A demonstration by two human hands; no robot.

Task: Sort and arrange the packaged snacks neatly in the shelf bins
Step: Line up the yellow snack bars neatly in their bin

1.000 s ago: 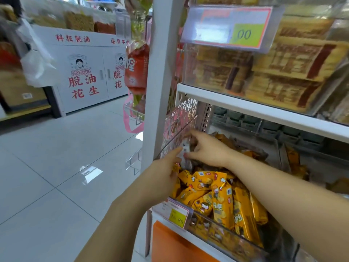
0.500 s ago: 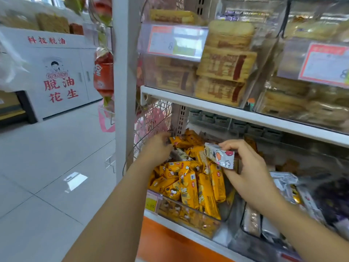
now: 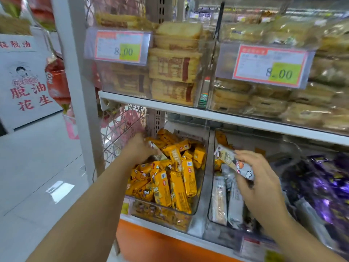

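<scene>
While right hand (image 3: pixel 262 178) pinches grey pack (image 3: pixel 233 162) by fingertips, tilted, above middle bin (image 3: pixel 211 186), left hand (image 3: pixel 139 148) sits at back-left of yellow bin (image 3: pixel 201 193). Left grip curled round pale pack (image 3: pixel 157 150) poking out among yellow packs (image 3: pixel 177 188). Yellow packs heaped, front ones on end against clear wall. Middle bin: more grey packs (image 3: pixel 219 199) upright, below held one. Purple packs (image 3: pixel 324 186) in next bin right, blurred. Shelf (image 3: pixel 188 112) above carries biscuit packs (image 3: pixel 173 69), two 8.00 price tags (image 3: pixel 120 47).

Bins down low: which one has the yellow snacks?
The leftmost bin, where the left hand reaches; its neighbours hold grey packets and purple packets.
</scene>
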